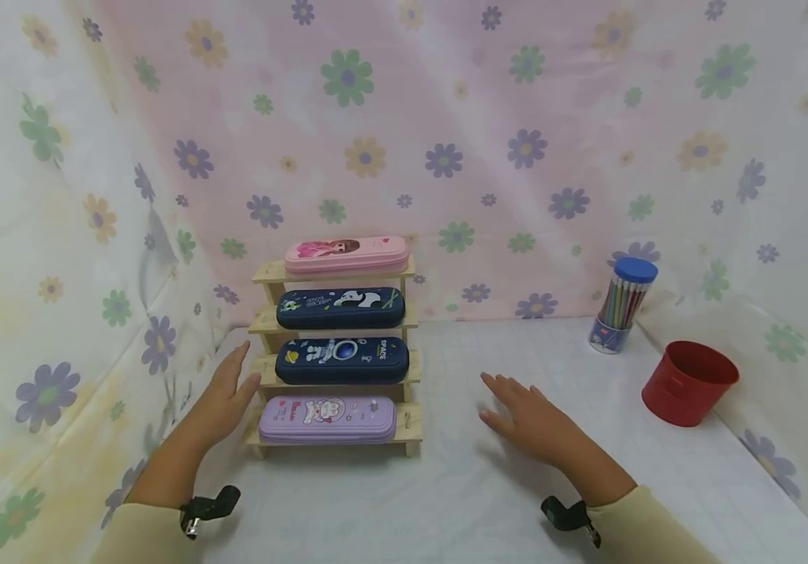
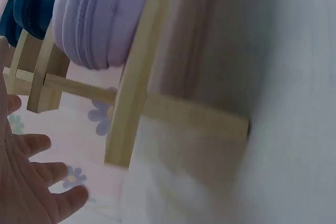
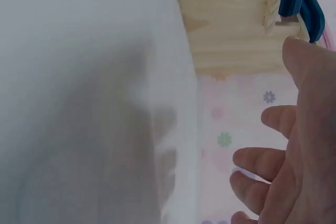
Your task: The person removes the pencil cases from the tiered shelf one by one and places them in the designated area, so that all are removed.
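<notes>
A stepped wooden rack [image 1: 412, 419] stands on the table, one pencil case lying on each step. From the top they are a pink case [image 1: 347, 255], a dark blue panda case [image 1: 340, 309], a dark blue space case [image 1: 342, 360] and a lilac case [image 1: 327, 418]. Beside the rack's left side is my left hand [image 1: 216, 403], its fingers extended and holding nothing; the left wrist view shows the lilac case [image 2: 100, 19] close by. To the right of the rack, apart from it, my right hand [image 1: 534, 423] hovers over the table with loose, spread fingers, also holding nothing.
At the back right stands a clear tub of pencils [image 1: 622, 301] with a blue lid. Nearer on the right is a red bucket [image 1: 686, 388], slightly tilted in view. Flower-patterned cloth [image 1: 446, 102] walls the back and both sides of the white-covered table [image 1: 460, 501].
</notes>
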{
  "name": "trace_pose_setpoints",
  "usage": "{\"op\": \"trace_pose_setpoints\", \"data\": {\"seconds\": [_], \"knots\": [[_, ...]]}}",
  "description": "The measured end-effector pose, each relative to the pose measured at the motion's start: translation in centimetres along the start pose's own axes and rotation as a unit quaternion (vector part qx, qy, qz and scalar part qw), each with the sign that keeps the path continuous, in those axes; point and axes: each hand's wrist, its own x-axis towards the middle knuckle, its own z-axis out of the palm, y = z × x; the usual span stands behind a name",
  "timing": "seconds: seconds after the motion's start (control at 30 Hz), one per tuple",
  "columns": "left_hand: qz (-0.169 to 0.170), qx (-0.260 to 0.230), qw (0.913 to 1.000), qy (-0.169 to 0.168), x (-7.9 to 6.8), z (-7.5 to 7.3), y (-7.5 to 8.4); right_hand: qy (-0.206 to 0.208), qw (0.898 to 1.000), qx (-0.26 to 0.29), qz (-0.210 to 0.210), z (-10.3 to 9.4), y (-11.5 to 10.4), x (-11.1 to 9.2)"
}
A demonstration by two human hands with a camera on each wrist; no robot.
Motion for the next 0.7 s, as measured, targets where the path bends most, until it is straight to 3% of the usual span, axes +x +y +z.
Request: {"op": "trace_pose_setpoints", "data": {"seconds": [0.13, 0.33, 0.5, 0.63, 0.7], "knots": [[-0.020, -0.086, 0.9961, 0.000, 0.2, 0.6, 0.2, -0.003, 0.999, 0.046, 0.013, 0.6, -1.6, 1.1], [-0.061, -0.201, 0.9776, 0.013, -0.3, 1.5, 0.3, 0.011, 0.995, 0.098, 0.017, 1.8, -4.3, 2.2], [-0.093, -0.230, 0.9685, 0.019, -0.3, 2.6, 0.4, 0.041, 0.991, 0.127, 0.012, 2.4, -6.1, 2.7], [-0.091, -0.229, 0.9688, 0.024, -0.4, 3.6, -0.4, 0.065, 0.984, 0.167, -0.002, 3.1, -6.8, 2.7], [-0.086, -0.251, 0.9640, 0.019, -0.5, 3.9, -0.8, 0.079, 0.979, 0.190, -0.010, 3.5, -7.1, 2.6]]}}
